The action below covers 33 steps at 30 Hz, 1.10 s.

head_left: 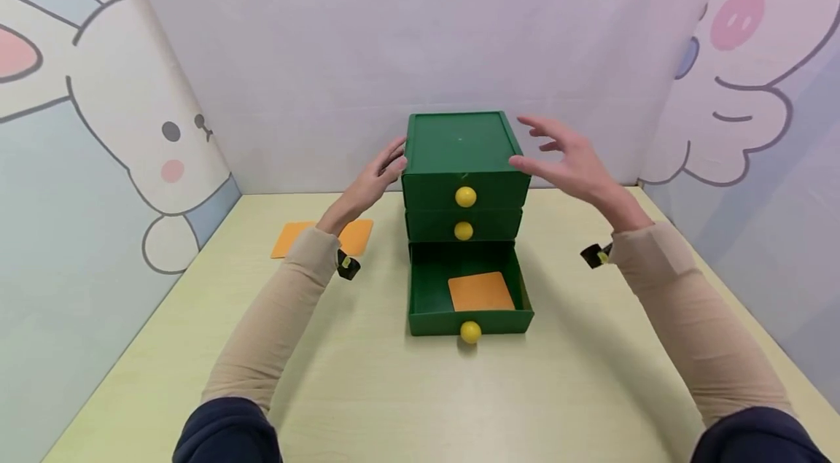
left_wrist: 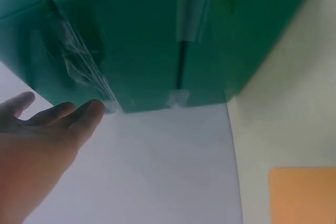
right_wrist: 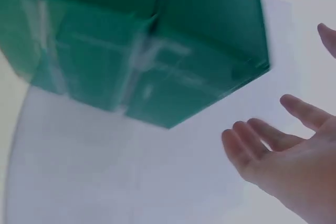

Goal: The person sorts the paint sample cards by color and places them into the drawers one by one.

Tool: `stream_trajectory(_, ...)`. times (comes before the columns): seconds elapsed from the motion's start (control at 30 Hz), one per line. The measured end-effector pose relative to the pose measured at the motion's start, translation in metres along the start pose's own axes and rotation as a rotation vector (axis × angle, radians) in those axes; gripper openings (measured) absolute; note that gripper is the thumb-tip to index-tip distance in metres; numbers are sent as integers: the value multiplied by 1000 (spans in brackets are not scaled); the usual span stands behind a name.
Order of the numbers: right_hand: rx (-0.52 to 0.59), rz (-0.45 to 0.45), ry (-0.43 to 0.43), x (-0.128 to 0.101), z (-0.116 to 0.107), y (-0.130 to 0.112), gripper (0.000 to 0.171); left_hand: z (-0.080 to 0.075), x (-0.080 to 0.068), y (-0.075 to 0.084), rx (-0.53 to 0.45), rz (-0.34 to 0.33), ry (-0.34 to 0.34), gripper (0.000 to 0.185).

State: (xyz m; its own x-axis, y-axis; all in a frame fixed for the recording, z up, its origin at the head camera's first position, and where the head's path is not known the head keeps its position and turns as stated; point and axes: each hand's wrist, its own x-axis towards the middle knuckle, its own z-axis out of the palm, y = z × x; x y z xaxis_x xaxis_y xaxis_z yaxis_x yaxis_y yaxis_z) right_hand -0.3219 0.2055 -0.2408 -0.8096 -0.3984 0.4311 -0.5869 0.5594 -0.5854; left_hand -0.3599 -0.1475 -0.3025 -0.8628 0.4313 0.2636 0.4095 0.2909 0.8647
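1. The green cabinet stands at the middle of the table, near the back wall, with three drawers stacked.
2. The bottom drawer is pulled out toward the person; an orange card lies flat inside it, right of centre. The two upper drawers sit pushed in.
3. The left hand is at the cabinet's upper left edge, fingers straight and relaxed, fingertips at or just off the side wall; the left wrist view shows them close to the corner, gripping nothing.
4. The right hand hovers beside the upper right edge, fingers spread and loose, empty; the thumb looks nearest the top corner.
5. Judged from this pose, the hands are framing the cabinet from both sides. To steady it well, flat palms should meet both walls evenly and low enough not to tip it.
6. The cabinet looks like thin board or plastic with a matte face; clear tape runs over its seams in both wrist views, so it may flex under a hard squeeze.
7. Each drawer carries a round, glossy yellow knob.
8. A second card, also orange, lies flat on the pale table left of the cabinet, partly behind the left forearm.
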Motion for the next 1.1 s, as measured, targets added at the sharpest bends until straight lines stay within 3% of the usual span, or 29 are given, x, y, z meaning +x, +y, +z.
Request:
stream_trajectory(0.1, 39, 141, -129, 12, -5, 19, 68, -8, -7, -11, 76, -55, 32, 66)
stream_trajectory(0.2, 108, 225, -231, 16, -4, 35, 67, -18, -17, -31, 245, -152, 27, 76)
stream_trajectory(0.3, 172, 245, -282, 17, -2, 44, 67, -28, -29, -52, 429, -257, -55, 85)
stream_trajectory(0.4, 199, 238, -305, 18, -1, 48, 67, -38, -40, -69, 549, -324, -191, 89)
stream_trajectory(0.53, 206, 233, -314, 21, 1, 49, 64, -48, -52, -86, 606, -389, -328, 94)
stream_trajectory(0.67, 214, 246, -319, 23, 1, 49, 63, -54, -59, -96, 668, -412, -390, 95)
stream_trajectory(0.93, 195, 253, -315, 23, 3, 51, 66, -59, -66, -109, 657, -466, -369, 94)
stream_trajectory(1.1, 207, 259, -309, 23, 3, 52, 66, -59, -64, -110, 628, -464, -332, 96)
